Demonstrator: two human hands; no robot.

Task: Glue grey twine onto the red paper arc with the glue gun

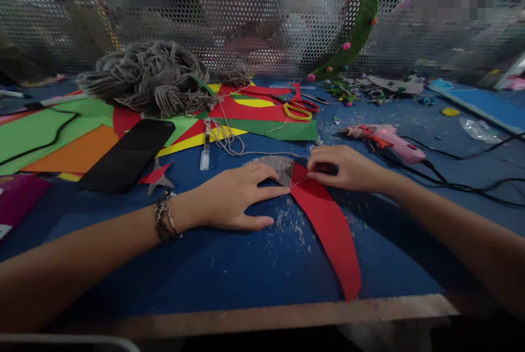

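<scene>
A curved red foam strip lies on the blue table, its upper end wrapped in grey cord. My left hand lies flat with fingers stretched out, pressing on the wrapped end. My right hand pinches the grey cord where it meets the strip, fingers closed. The cord runs back to a big grey skein.
A black phone, coloured foam sheets, a glue tube, scissors and a pink glue gun with black cables lie around. A green curved decoration leans on the perforated metal screen. The wooden table edge is near me.
</scene>
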